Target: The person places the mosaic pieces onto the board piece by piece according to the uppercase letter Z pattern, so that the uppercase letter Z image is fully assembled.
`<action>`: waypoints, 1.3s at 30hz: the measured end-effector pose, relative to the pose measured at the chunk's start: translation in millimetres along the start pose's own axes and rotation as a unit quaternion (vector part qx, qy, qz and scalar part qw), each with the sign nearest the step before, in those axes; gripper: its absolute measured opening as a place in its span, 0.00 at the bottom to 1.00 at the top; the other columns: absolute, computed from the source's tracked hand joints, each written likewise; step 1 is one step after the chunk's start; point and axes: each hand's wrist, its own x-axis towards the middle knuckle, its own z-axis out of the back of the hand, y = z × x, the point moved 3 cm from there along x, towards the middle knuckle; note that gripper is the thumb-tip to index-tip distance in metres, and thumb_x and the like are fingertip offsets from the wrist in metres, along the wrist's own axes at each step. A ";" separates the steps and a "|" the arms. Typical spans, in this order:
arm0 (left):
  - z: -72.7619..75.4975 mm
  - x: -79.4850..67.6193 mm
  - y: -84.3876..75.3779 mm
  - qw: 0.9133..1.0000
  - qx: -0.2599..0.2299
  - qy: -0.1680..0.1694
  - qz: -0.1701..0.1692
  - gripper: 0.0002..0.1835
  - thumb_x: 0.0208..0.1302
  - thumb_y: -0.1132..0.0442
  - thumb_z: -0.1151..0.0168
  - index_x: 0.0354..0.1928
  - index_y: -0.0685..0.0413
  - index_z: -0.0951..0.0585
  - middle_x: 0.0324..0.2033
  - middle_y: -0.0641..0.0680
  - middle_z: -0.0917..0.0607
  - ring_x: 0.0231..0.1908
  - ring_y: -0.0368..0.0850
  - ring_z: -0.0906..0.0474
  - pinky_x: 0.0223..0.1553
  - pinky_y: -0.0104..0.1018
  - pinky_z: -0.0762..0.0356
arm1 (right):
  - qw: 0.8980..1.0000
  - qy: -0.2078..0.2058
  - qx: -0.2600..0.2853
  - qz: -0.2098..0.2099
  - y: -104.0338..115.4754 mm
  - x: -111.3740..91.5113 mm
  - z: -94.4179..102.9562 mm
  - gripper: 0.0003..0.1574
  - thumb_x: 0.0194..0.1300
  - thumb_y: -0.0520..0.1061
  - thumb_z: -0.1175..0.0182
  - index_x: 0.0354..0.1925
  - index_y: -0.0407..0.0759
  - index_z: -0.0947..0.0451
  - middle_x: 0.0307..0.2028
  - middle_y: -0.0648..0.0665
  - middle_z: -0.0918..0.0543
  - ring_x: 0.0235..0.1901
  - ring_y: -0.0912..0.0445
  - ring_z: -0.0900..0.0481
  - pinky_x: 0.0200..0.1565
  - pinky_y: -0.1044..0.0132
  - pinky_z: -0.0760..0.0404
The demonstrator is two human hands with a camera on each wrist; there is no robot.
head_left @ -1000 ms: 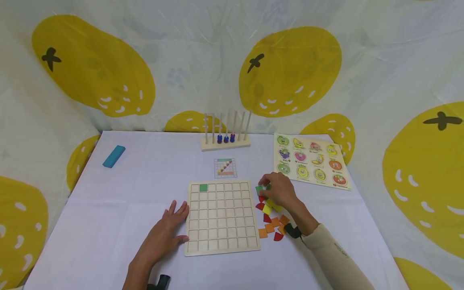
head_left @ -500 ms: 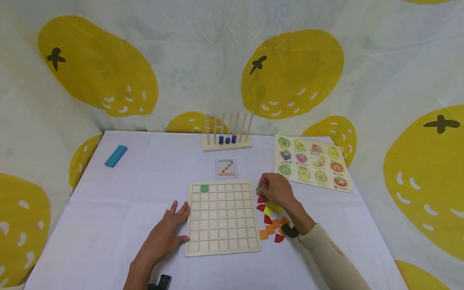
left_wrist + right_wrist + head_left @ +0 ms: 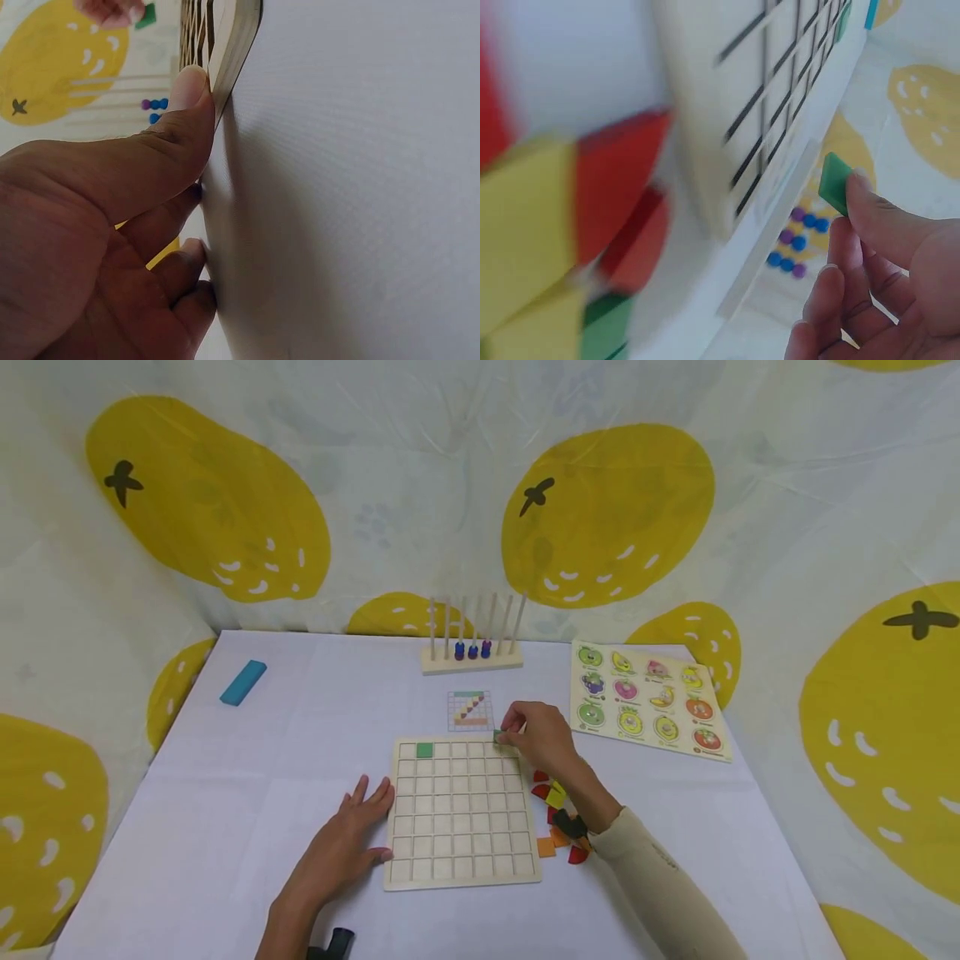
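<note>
A wooden grid board (image 3: 461,814) lies on the table, with one green square tile (image 3: 424,750) set in its top row, second cell from the left. My left hand (image 3: 341,839) rests along the board's left edge, thumb and fingertips touching the rim; the left wrist view shows the thumb (image 3: 191,90) against the side. My right hand (image 3: 542,739) pinches another green square tile (image 3: 835,184) between thumb and fingers, above the board's top right corner. Beside the board's right edge lie loose red quarter-round pieces (image 3: 541,791), yellow tiles (image 3: 556,796) and orange tiles (image 3: 547,847), partly hidden by the right arm.
Behind the board lies a printed pattern card (image 3: 470,711). Farther back stands a wooden peg rack (image 3: 472,665) with blue and purple beads. A fruit puzzle board (image 3: 648,702) lies at the back right, a teal block (image 3: 243,683) at the back left.
My right hand has lifted a green tile from the loose pieces and moved left with it to the board's top right corner. The left hand stays at the board's edge.
</note>
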 end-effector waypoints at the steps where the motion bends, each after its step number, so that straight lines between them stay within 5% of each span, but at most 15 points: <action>1: -0.2 0.0 -0.1 1.000 0.000 0.001 0.001 0.56 0.48 0.61 0.14 0.80 0.54 0.34 0.81 0.52 0.36 0.85 0.60 0.53 0.83 0.60 0.46 | 1.000 0.002 0.002 0.004 4.5 1.6 -2.7 0.11 0.62 0.48 0.21 0.32 0.53 0.16 0.28 0.52 0.18 0.31 0.54 0.23 0.32 0.63 0.27; 17: -1.6 1.7 -0.2 1.000 -0.006 0.006 0.011 0.56 0.48 0.61 0.14 0.80 0.53 0.34 0.81 0.52 0.37 0.85 0.60 0.53 0.83 0.59 0.46 | 0.996 0.057 -0.008 0.061 60.5 16.2 -45.1 0.10 0.63 0.43 0.23 0.29 0.51 0.15 0.26 0.53 0.18 0.30 0.58 0.23 0.34 0.65 0.25; 39: -0.3 2.0 -1.2 1.000 -0.005 0.010 0.011 0.55 0.50 0.61 0.15 0.80 0.53 0.34 0.81 0.51 0.37 0.85 0.59 0.54 0.82 0.60 0.46 | 0.991 0.095 -0.051 0.085 63.2 14.6 -59.5 0.08 0.63 0.43 0.24 0.33 0.52 0.16 0.30 0.54 0.17 0.33 0.57 0.22 0.36 0.62 0.22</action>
